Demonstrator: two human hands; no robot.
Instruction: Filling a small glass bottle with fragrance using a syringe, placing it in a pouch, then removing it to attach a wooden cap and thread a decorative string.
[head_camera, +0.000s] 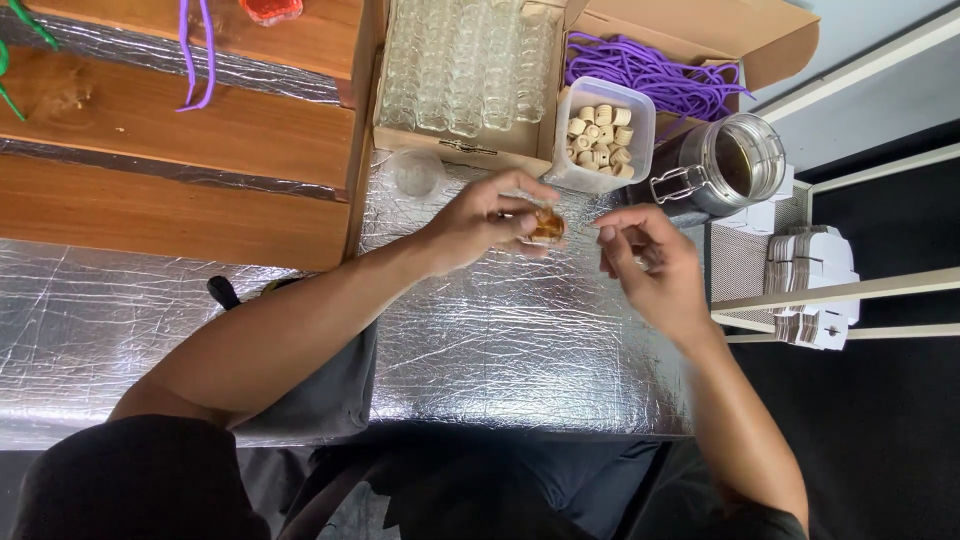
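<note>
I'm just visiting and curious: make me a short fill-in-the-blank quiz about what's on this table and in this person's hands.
1. The left hand holds a small bottle filled with something ____ in colour.
2. The cords lying in the cardboard box are ____.
3. The square plastic tub holds small ____.
4. The table is covered in ____ foil.

Missing words: amber; purple; corks; silver

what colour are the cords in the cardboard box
Purple cords, seen clearest in the head view, top right.

Craft packing workshop: foil-covered bench (500, 340), box of glass vials (465, 65), corks (600, 135).
</note>
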